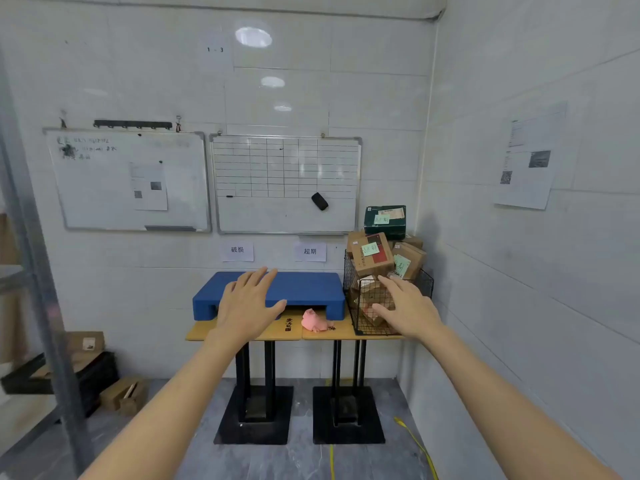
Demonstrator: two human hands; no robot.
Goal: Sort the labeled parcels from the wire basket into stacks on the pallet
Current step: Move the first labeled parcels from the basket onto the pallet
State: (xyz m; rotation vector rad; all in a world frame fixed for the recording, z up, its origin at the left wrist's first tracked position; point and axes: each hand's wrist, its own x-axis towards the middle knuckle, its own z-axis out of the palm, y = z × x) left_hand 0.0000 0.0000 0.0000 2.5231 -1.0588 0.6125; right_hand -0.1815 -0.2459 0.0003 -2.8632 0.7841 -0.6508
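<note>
Just beyond the right grip (pixel 407 308): wire basket (pixel 350 282), black mesh, square-sided, standing at the right end of the table (pixel 343 333), close to the wall corner.

Contents: labeled parcels, heaped above the rim.
- green box (pixel 385 221): topmost, dark glossy card, pale green note and printed label on its face; above and beyond the right grip.
- red-panelled box (pixel 372 256): brown corrugated card, tilted, green note; just above the right grip's fingertips.
- plain brown box (pixel 408 259): tilted, green note; right of the red-panelled box.
- further brown cartons lower down, seen through the mesh; their number cannot be told.

Right grip: bare hand, wide, fingers straight and spread, holding nothing. Whether it touches the mesh cannot be told.

Opposite: left grip (pixel 247 306), bare hand, wide, fingers spread, holding nothing. It lies across the near edge of the pallet in view; contact cannot be told.

Destination: pallet (pixel 304 287), blue moulded plastic, matt, rounded corners, low slot in the near side. It sits beyond and between the grips, close against the wire basket. No parcel shows on it.

Progress, as judged: sorting not begun, no stack formed, the whole basket yet to be cleared.

Sundries:
- pink crumpled piece (pixel 315 320), soft-looking, on the table between the grips.
- left wall sign (pixel 237 251) and right wall sign (pixel 310 251), white paper, beyond the pallet.
- plain whiteboard (pixel 128 181) and gridded whiteboard (pixel 285 185), higher up.
</note>
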